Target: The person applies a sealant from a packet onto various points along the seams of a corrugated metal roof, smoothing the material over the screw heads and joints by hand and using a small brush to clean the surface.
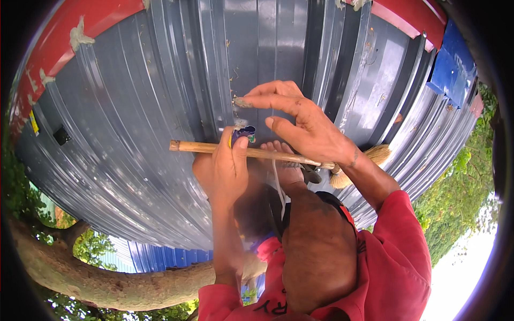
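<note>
My left hand (230, 166) is closed round a small dark purple-blue packet (244, 134) with a torn-looking top and bits of yellow and green. A brush's wooden handle (278, 155) crosses at that hand; I cannot tell whether the fingers grip it too. My right hand (305, 120) is open above the roof, thumb apart and fingers stretched to the left. Grey paste coats its leading fingertip, close to a line of small grey-brown crumbs (235, 85) along a roof seam. The brush's pale bristles (377, 155) show beyond my right wrist.
Ribbed grey metal roofing (144, 107) spreads all round. Red edge trim (59, 48) with grey smears borders it, and a blue sheet (452, 69) stands at the far right. My bent knee (319, 257) rises close in front. A thick tree branch (118, 289) runs along the lower left.
</note>
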A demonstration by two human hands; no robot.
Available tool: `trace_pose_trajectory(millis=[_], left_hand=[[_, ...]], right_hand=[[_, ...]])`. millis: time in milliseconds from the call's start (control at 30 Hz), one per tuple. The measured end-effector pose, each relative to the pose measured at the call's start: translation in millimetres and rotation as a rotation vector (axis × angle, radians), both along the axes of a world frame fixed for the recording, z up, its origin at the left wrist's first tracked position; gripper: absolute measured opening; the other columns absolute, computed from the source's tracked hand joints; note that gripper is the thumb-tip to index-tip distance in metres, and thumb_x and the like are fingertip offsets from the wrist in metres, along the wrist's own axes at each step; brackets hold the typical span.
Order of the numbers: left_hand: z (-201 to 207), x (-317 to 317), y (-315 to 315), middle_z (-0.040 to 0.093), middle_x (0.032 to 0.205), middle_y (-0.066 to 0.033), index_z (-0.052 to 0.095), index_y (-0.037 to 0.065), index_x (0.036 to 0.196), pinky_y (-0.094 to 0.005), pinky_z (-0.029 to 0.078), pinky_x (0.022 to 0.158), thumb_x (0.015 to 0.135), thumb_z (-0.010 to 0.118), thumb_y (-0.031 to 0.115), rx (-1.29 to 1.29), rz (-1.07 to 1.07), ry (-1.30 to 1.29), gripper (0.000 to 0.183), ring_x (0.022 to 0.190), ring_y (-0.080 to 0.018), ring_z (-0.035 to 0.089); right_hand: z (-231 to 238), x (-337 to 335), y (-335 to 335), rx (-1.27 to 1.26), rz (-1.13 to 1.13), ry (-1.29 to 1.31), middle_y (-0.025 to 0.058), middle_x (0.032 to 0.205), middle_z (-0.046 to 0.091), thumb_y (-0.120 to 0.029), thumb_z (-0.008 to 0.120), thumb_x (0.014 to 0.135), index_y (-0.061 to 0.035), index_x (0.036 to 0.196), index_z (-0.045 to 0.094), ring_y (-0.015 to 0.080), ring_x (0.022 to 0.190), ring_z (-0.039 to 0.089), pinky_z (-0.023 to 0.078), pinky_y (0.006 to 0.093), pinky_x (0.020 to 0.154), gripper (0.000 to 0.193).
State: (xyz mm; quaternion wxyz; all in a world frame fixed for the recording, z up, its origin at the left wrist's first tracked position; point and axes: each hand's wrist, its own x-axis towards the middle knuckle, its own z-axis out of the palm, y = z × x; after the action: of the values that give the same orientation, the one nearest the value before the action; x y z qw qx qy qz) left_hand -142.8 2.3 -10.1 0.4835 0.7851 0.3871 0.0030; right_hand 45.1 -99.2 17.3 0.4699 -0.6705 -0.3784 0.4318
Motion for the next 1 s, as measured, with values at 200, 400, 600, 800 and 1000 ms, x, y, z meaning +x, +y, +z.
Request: trace_pose_trajectory(millis=[200, 400, 600, 800, 1000], left_hand=[[-5, -4, -1, 0.066, 0.086, -0.0040, 0.063, 0.004, 0.110, -0.0298, 0.047, 0.072, 0.111, 0.047, 0.045, 0.039, 0.013, -0.039, 0.045, 0.077, -0.0134, 0.059], [-8, -7, -2, 0.064, 0.086, -0.0038, 0.065, 0.000, 0.121, -0.0296, 0.047, 0.072, 0.111, 0.047, 0.044, 0.021, 0.043, -0.070, 0.048, 0.077, -0.0129, 0.059], [-5, -4, -1, 0.064, 0.086, -0.0032, 0.065, 0.000, 0.130, -0.0277, 0.047, 0.070, 0.111, 0.048, 0.043, -0.029, 0.040, -0.082, 0.050, 0.077, -0.0110, 0.058], [4, 7, -4, 0.068, 0.083, -0.0032, 0.069, 0.003, 0.124, -0.0281, 0.048, 0.066, 0.110, 0.049, 0.038, -0.073, 0.074, -0.071, 0.042, 0.071, -0.0144, 0.062], [0, 11, -5, 0.072, 0.091, -0.0034, 0.066, 0.001, 0.131, -0.0314, 0.051, 0.070, 0.112, 0.046, 0.039, -0.072, 0.021, 0.022, 0.046, 0.079, -0.0136, 0.069]], right_hand=[[-1, -2, -3, -0.063, 0.004, 0.256, 0.0136, 0.139, 0.059, -0.011, 0.055, 0.095, -0.0053, 0.132, 0.070, 0.0306, 0.135, 0.044, 0.035, 0.0451, 0.115, 0.040], [2, 1, -1, -0.109, 0.027, 0.430, 0.0114, 0.138, 0.059, -0.013, 0.056, 0.096, -0.0046, 0.125, 0.074, 0.0275, 0.132, 0.049, 0.037, 0.0430, 0.114, 0.035], [1, 2, -1, -0.116, 0.001, 0.562, 0.0088, 0.134, 0.059, -0.014, 0.056, 0.097, -0.0039, 0.121, 0.075, 0.0205, 0.123, 0.054, 0.044, 0.0373, 0.104, 0.032], [5, 6, -1, -0.170, -0.022, 0.611, 0.0090, 0.139, 0.057, -0.011, 0.054, 0.097, -0.0024, 0.124, 0.073, 0.0194, 0.124, 0.054, 0.045, 0.0339, 0.101, 0.034], [4, 8, -5, -0.152, -0.032, 0.441, 0.0110, 0.141, 0.057, -0.006, 0.055, 0.094, -0.0009, 0.124, 0.071, 0.0234, 0.133, 0.050, 0.038, 0.0400, 0.114, 0.034]])
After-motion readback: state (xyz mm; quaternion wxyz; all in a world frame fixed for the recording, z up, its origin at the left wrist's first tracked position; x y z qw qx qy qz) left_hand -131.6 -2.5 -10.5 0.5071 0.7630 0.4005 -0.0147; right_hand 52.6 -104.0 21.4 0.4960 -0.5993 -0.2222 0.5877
